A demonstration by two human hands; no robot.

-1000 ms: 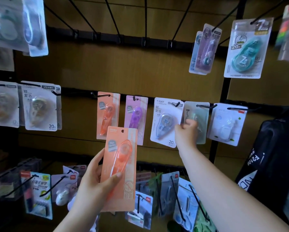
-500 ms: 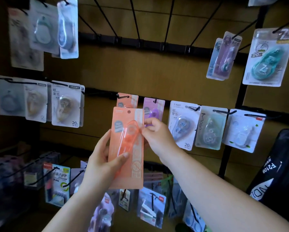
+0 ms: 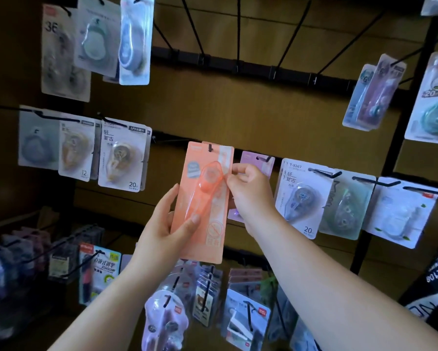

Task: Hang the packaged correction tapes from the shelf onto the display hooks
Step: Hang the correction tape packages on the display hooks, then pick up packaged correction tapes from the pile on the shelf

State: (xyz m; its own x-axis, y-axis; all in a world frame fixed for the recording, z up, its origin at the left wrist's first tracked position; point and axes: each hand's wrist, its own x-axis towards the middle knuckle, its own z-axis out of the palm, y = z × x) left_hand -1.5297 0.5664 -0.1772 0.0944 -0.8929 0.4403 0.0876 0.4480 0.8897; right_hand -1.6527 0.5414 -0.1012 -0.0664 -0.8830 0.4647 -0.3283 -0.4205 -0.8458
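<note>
An orange packaged correction tape [image 3: 202, 198] is held upright against the middle row of the display. Its top hole sits at the tip of a black hook [image 3: 210, 148], with another orange pack just behind it. My left hand [image 3: 167, 224] grips the pack's lower left edge, thumb across the front. My right hand [image 3: 248, 191] pinches the pack's right edge near the blister. A purple pack [image 3: 259, 160] hangs directly behind my right hand.
Other packs hang to the right, a blue one [image 3: 301, 198], a grey one [image 3: 344, 206] and a white one [image 3: 400, 211]. Beige packs [image 3: 121, 158] hang left. Several bare hooks [image 3: 238, 41] jut out above. More stationery [image 3: 207, 295] hangs below.
My right hand left the grey pack at right and came to the orange pack's right edge. Both hands raised the orange pack to the hook holding the other orange pack.
</note>
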